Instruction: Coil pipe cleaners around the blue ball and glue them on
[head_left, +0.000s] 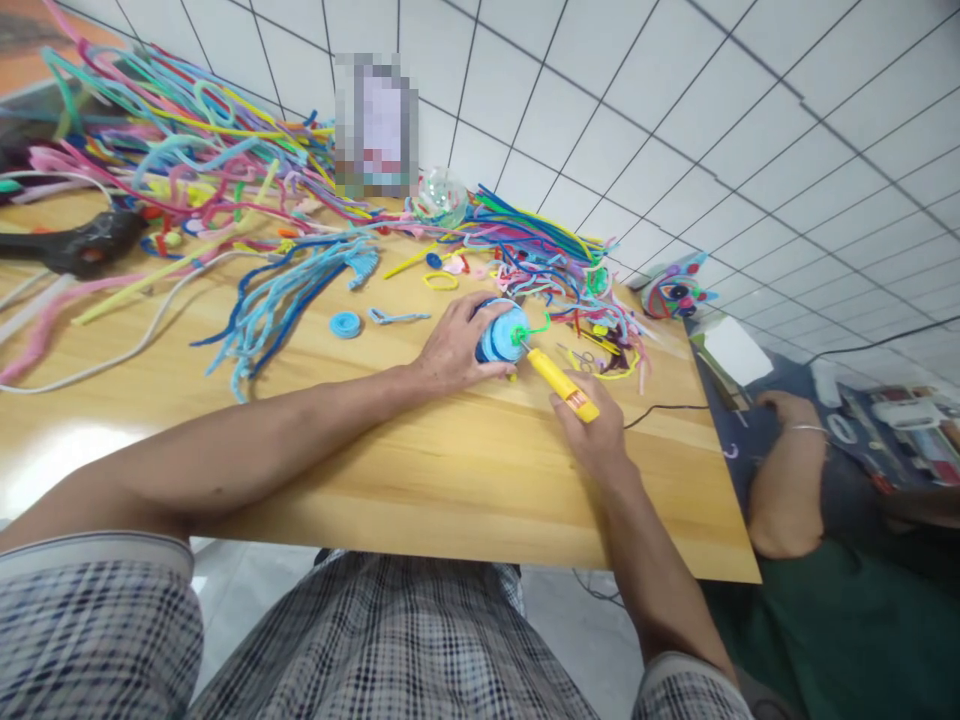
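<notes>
My left hand [454, 350] is curled round a light-blue and dark-blue roll [499, 335] of coiled pipe cleaners. It rests low over the table. A green pipe-cleaner piece [519, 337] sits on the roll's right face, with a thin end sticking out. In my right hand [596, 425] is a yellow hand tool [559, 380] with a slim tip that points at this green piece; whether they touch I cannot tell. Left of my hands lie a flat blue coil [345, 324], a short blue twisted pipe cleaner [397, 317] and a bunch of blue pipe cleaners [300, 285].
Heaps of coloured pipe cleaners [202, 130] line the wall side. A black glue gun [82, 245] lies at the left, its white cord crossing the table. Scissors [581, 358] lie beyond my right hand. A colourful figure [679, 290] stands at the far corner. Another person's arm [787, 480] is at the right.
</notes>
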